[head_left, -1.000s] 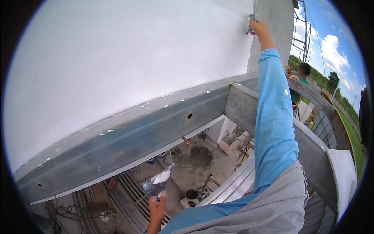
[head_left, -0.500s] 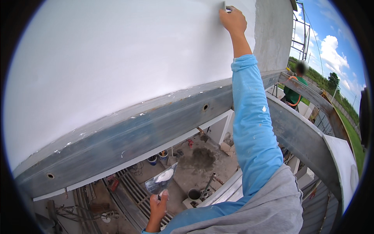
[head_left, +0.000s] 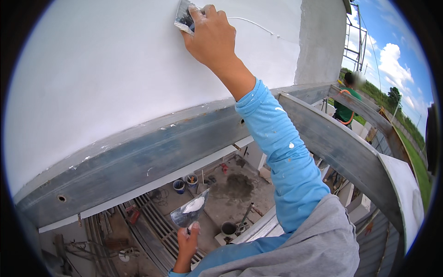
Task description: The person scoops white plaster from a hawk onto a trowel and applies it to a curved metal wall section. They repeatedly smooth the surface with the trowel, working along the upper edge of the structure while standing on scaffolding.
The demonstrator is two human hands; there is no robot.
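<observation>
1. The right grip (head_left: 213, 39) is clamped on a scraper (head_left: 183, 16) near the top edge of the view, over the white part of the wall (head_left: 115, 69). The fingers reach over the back of the blade, probably to spread the pressure and steer its angle.
2. A thin white ridge (head_left: 251, 21) marks the wall to the right of that grip. It runs toward the bare grey strip (head_left: 320, 46) at the wall's right side, and looks like paste left off the blade's edge.
3. The left grip (head_left: 187, 239) is closed around the handle of a trowel (head_left: 180, 217), low and well apart from the wall. The blade tilts upward with a white paste (head_left: 194, 205) on its face, likely so the load rests there within easy reach.
4. The beam (head_left: 138, 157) runs along the wall's lower edge. White flecks dot its upper ledge, presumably drips; the blue sleeve (head_left: 279, 134) carries similar spots.
5. Two buckets (head_left: 179, 185) stand on the floor far below, so the trowel probably serves as the nearby supply.
6. No brand, label or writing can be read: neither blade shows clear lettering, and the buckets appear too small to tell.
</observation>
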